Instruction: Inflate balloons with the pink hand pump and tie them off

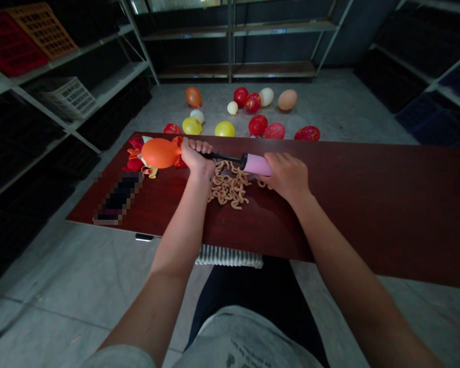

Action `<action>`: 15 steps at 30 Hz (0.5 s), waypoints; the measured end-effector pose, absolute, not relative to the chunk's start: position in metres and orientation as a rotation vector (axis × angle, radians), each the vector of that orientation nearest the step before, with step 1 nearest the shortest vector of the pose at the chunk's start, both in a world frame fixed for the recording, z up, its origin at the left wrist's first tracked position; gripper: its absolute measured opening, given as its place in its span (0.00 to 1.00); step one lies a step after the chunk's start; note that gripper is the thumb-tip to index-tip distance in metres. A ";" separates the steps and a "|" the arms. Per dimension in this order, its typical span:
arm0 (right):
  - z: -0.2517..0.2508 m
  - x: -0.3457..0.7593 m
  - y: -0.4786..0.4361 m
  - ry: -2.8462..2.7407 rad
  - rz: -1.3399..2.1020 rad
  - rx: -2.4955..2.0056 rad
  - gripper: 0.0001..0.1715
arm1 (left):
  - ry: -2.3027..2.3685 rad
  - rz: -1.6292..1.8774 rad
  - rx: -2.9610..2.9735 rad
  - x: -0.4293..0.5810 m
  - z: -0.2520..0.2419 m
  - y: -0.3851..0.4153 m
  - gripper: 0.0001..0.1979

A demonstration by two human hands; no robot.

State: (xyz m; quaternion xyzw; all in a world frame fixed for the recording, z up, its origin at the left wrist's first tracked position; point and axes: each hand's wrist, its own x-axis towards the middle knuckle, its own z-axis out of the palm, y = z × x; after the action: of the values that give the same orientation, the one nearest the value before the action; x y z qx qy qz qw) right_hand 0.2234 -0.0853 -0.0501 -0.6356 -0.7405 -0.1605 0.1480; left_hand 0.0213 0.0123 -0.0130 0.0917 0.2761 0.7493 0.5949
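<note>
My left hand [197,155] is closed around the neck of a partly inflated orange balloon [159,153] and the black nozzle end of a hand pump. The pump's pink barrel [257,165] is gripped by my right hand [289,175], with a black rod showing between the two hands. Below them on the dark red table [360,204] lies a heap of tan, curled, worm-like pieces [230,190]; a few more are near my right hand. Uninflated red, orange and pale balloons [135,162] are piled behind the orange one, partly hidden by it.
A pixelated flat rectangle [119,198] lies at the table's left. Several inflated balloons, such as a yellow one [224,129] and a peach one [287,100], rest on the floor beyond the table. Shelves with a white crate [76,98] stand left; more shelving [276,69] is behind.
</note>
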 end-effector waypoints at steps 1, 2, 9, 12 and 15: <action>-0.050 0.227 -0.085 -2.120 -0.494 -1.832 0.21 | 0.636 1.753 0.217 0.017 -0.011 0.014 0.23; -0.049 0.232 -0.084 -2.110 -0.525 -1.831 0.22 | 0.621 1.767 0.227 0.012 -0.010 0.015 0.23; -0.047 0.257 -0.081 -1.963 -0.588 -1.894 0.27 | 0.664 1.851 0.379 -0.009 -0.003 0.019 0.27; -0.050 0.260 -0.080 -1.918 -0.529 -1.962 0.27 | 0.695 1.871 0.405 -0.003 -0.005 0.018 0.28; -0.054 0.259 -0.081 -1.921 -0.484 -1.989 0.28 | 0.692 1.900 0.417 0.005 -0.009 0.015 0.28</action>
State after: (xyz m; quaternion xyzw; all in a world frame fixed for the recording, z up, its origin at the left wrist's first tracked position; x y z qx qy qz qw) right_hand 0.2595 -0.0813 -0.0543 -0.6987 -0.6747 -0.1698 0.1663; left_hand 0.0050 0.0151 -0.0089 0.1733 0.2879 0.7901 0.5127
